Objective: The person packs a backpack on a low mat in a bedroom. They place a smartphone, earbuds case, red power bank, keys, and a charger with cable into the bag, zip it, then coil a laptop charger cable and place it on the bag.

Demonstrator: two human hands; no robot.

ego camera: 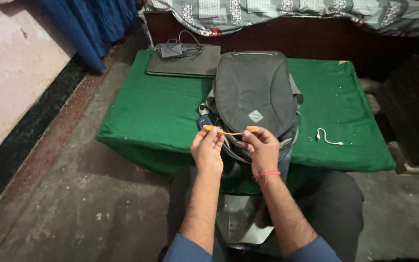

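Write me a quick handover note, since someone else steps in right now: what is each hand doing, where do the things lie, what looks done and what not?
Left hand: pinches one end of the short orange cable.
Right hand: pinches the other end; the cable spans between both hands, over the near edge of the grey backpack.
The backpack lies flat on the green-covered table.
A laptop with a charger on top sits at the far left corner.
A short white cable lies loose to the right of the backpack.
Done: orange cable in hand. Not yet: nothing visibly stowed; both cables and the laptop are outside the backpack.

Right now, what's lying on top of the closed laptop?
A black charger with coiled cable rests on the laptop, at its left end. Whatever is beneath the laptop is hidden.
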